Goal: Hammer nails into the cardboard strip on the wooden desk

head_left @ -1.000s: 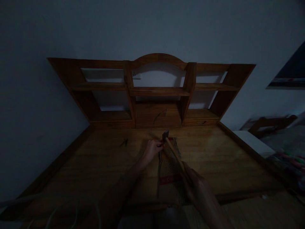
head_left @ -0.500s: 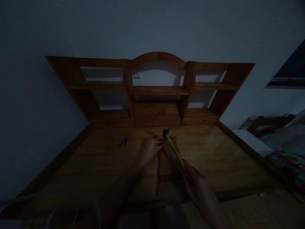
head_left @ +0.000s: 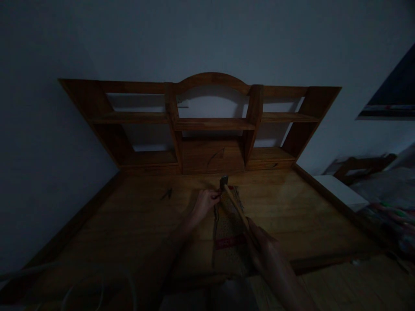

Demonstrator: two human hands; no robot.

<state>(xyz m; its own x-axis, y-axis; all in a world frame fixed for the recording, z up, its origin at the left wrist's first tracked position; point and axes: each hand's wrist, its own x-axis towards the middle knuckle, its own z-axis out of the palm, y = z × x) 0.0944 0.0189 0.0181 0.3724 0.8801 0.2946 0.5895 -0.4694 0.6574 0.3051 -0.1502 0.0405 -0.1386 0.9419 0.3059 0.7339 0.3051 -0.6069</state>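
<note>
The right hand's (head_left: 264, 255) grip is clenched on the hammer (head_left: 235, 207), whose handle slants over the strip (head_left: 228, 242). Its head sits at the strip's far end, just beside the left hand (head_left: 204, 203), which pinches that end.

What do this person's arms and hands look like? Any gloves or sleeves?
Both are bare. The left hand and the right hand wear no gloves, and no sleeve covers the left forearm or the right forearm as far as the picture reaches. In this dim light no ring, watch or bracelet stands out.
</note>
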